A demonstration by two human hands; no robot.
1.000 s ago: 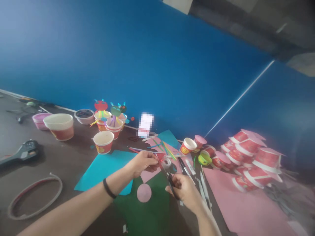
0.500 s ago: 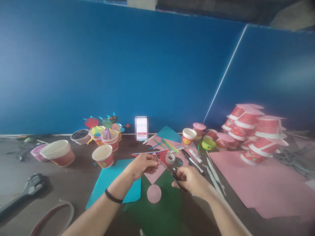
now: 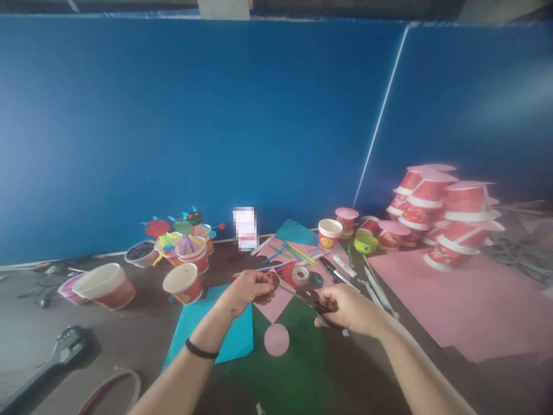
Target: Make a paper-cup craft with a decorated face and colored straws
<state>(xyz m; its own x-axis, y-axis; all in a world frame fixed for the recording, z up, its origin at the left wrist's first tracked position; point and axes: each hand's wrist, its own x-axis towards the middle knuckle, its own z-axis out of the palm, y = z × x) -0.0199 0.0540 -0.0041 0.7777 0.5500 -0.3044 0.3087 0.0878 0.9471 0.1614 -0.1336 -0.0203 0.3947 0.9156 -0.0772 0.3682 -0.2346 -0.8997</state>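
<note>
My left hand point(image 3: 251, 293), with a black band on its wrist, is pinched closed at the middle of the table. A small reddish bit shows at its fingertips, too small to name. A pair of scissors with dark handles point(image 3: 325, 314) is in my right hand point(image 3: 348, 310); the blades point left toward the left fingertips. Below the hands, a pink paper circle point(image 3: 277, 340) lies on a dark green sheet point(image 3: 298, 369). A pink sheet point(image 3: 273, 308) reaches under the blades. Just beyond them is a roll of tape point(image 3: 300, 275).
On the left stand paper cups point(image 3: 184, 282), some with paper figures, and a blue sheet point(image 3: 233, 334). Markers point(image 3: 330, 269), thin paper strips point(image 3: 300, 253) and a green bowl point(image 3: 365, 242) lie beyond. Stacked red cups point(image 3: 464, 230) stand by large pink sheets point(image 3: 458, 305).
My right hand has drawn the scissors slightly right, away from my left fingertips. The left hand keeps its pinch. The whole view has tilted a little.
</note>
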